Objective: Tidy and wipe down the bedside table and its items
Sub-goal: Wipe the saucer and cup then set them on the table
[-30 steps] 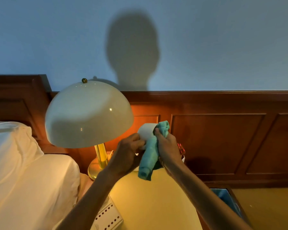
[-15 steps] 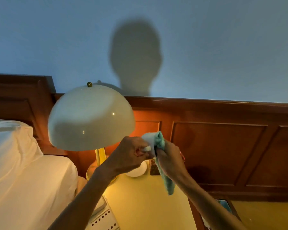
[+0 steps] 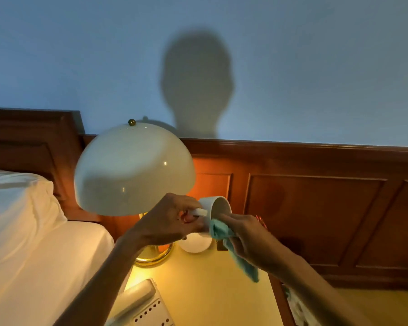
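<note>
Left hand (image 3: 169,222): closed on the handle of the white mug (image 3: 216,209), held tilted above the bedside table (image 3: 198,283).
Right hand (image 3: 247,236): gripping the teal cloth (image 3: 224,234), pressed at the mug's rim.
Lamp (image 3: 133,170): just left of the left hand.
Telephone (image 3: 141,307): below both hands.

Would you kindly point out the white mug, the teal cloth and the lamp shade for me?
white mug (image 3: 218,205), head view, on its inner wall just below the rim.
teal cloth (image 3: 245,267), head view, on the hanging tail.
lamp shade (image 3: 132,170), head view, on the middle of the dome.
</note>
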### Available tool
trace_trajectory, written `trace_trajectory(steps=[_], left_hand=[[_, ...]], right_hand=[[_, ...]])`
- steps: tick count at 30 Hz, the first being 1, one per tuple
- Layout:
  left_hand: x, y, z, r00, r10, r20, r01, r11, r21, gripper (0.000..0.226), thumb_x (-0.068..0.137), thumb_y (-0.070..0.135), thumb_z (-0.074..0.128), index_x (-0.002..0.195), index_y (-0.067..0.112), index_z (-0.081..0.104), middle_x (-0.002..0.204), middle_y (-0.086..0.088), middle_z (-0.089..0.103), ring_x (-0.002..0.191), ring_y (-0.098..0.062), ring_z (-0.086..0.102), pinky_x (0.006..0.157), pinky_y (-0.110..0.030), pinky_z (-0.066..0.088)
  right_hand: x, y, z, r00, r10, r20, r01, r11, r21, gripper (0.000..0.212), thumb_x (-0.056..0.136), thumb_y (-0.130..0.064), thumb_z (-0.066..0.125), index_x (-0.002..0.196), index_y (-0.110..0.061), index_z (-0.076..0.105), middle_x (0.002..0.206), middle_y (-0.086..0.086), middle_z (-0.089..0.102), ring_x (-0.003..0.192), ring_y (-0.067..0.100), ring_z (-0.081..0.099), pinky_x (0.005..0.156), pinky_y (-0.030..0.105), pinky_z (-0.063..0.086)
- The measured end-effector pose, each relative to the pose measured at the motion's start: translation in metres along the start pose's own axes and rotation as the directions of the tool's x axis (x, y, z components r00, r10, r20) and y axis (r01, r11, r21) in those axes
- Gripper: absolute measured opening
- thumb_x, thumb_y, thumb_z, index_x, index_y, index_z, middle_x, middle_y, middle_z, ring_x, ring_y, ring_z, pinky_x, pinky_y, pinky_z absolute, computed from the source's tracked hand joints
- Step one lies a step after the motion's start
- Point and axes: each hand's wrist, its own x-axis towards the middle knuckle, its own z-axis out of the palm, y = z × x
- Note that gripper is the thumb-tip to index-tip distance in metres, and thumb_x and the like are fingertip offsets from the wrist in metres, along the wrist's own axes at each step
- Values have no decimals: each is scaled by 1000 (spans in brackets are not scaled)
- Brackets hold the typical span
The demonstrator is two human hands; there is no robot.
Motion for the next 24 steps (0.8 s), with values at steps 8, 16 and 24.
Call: trace_trajectory(steps=[8, 16, 24], left_hand=[[-5, 3, 17, 890, -416, -185, 259, 797, -545, 65, 61, 62, 76, 84, 2, 68, 65, -4, 62, 55, -19, 59, 46, -31, 53], [9, 26, 33, 726, -688, 7, 421, 436, -796, 55, 72, 47, 74, 84, -6, 67, 72, -18, 54, 61, -31, 48, 52, -35, 38], [-3, 33, 52, 595, -687, 417, 372, -225, -901, 25, 76, 29, 66, 73, 4, 68, 53, -5, 49, 27, -8, 33, 26, -13, 19]], right_hand=[[0, 23, -6, 679, 483, -553, -121, 816, 565, 15, 99, -16, 48, 102, -24, 61, 94, -5, 68, 89, 14, 69, 74, 32, 59], [0, -26, 39, 770, 50, -636, 138, 960, 243, 27, 91, -31, 50, 99, -12, 68, 102, 1, 68, 107, 21, 62, 96, 36, 45], [20, -33, 15, 759, 583, -289, 37, 404, 914, 34, 68, -46, 56, 69, -16, 72, 66, 4, 63, 61, 20, 61, 53, 30, 46]])
